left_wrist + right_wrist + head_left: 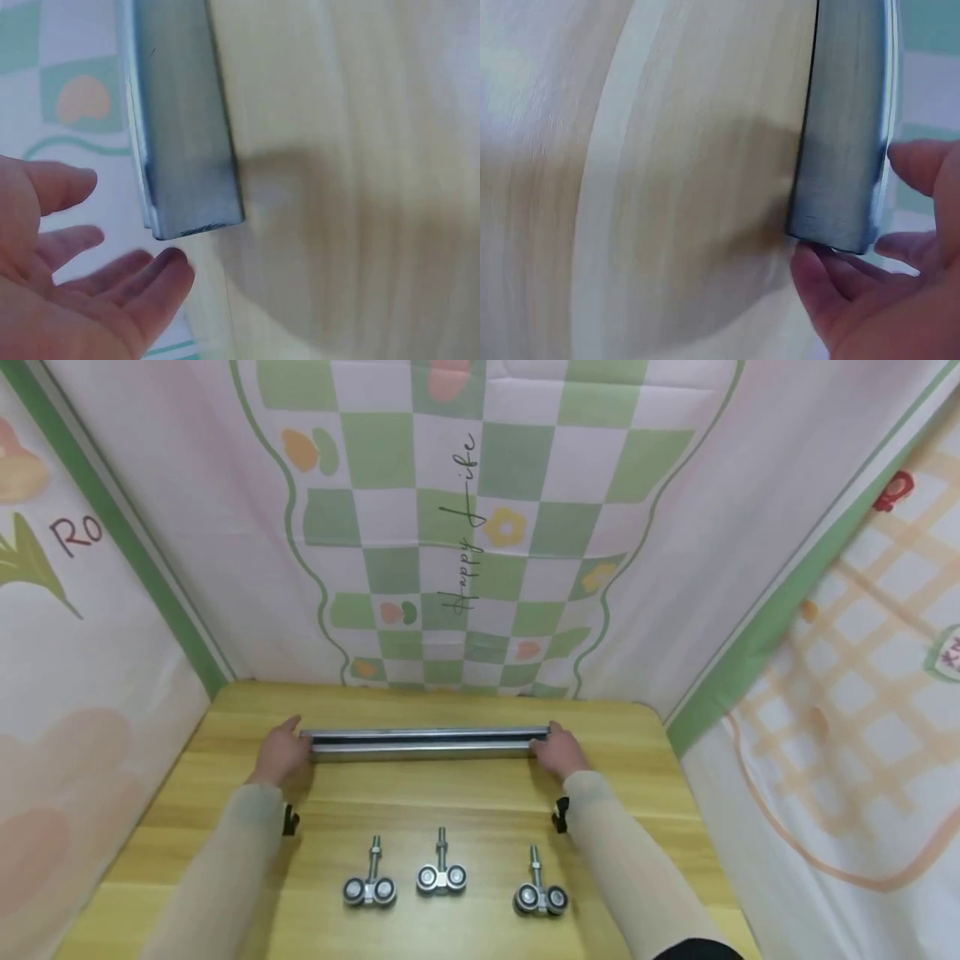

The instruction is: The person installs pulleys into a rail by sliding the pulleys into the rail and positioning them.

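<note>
A long metal rail (427,746) with a slot along it lies crosswise on the wooden table, near the far edge. At its left end is my left hand (281,756). In the left wrist view its fingers are spread, with the fingertips just off the rail's end. My right hand (558,752) holds the other end, its fingers and thumb around the corner in the right wrist view. Nearer me stand three roller trolleys with upright bolts: left trolley (370,890), middle trolley (442,877) and right trolley (540,897). Neither hand touches them.
The wooden table (420,797) has rounded far corners. A checked cloth (480,568) hangs right behind its far edge. Patterned cloth walls flank it, a left cloth (82,693) and a right cloth (840,735).
</note>
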Available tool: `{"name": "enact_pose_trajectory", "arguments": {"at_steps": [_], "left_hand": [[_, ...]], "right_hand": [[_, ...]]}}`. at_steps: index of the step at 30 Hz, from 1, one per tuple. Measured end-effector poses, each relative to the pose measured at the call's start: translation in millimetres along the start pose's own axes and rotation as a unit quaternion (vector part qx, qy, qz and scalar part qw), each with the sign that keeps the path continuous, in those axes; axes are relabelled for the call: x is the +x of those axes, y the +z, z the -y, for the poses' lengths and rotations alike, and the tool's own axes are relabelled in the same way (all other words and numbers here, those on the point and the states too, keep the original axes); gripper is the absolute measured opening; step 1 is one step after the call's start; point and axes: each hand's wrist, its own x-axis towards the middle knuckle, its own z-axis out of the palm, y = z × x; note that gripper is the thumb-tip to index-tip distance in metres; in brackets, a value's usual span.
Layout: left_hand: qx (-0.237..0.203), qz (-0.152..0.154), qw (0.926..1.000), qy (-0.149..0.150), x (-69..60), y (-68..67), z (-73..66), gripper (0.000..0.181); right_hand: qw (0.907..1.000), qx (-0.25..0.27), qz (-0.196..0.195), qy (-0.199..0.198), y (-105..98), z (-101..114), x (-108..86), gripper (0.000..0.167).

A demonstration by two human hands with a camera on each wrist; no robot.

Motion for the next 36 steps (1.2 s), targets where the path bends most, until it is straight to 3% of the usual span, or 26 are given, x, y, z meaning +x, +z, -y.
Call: {"name": "enact_pose_trajectory", "arguments": {"at_steps": [3, 7, 12, 20, 26, 36], "left_hand": [[0.008, 0.031, 0.9994, -0.009, 8.7, -2.7, 1.4, 0.055], [0.019, 0.051, 0.9984, -0.014, 15.6, -1.5, 3.9, 0.053], [-0.005, 0.053, 0.9981, -0.030, 17.8, 1.9, 4.5, 0.053], [0.013, 0.056, 0.9984, 0.000, 21.2, 5.6, 5.6, 0.053], [-0.002, 0.067, 0.9977, -0.008, 22.0, 8.2, 5.1, 0.054], [-0.016, 0.073, 0.9971, 0.010, 25.0, 17.1, 12.1, 0.055]], "right_hand": [[0.9987, 0.033, 0.029, 0.025, -0.8, -3.8, 4.1, 0.075], [0.9985, 0.041, 0.028, 0.022, -2.7, -3.6, 5.4, 0.075], [0.9985, 0.045, 0.015, 0.028, -5.0, -3.7, 0.6, 0.072], [0.9989, 0.023, 0.002, 0.041, -9.9, -7.2, -6.5, 0.069], [0.9975, 0.032, 0.018, 0.061, -16.2, -4.7, -11.0, 0.069], [0.9974, 0.023, 0.020, 0.065, -22.0, -7.7, -25.1, 0.069]]}}
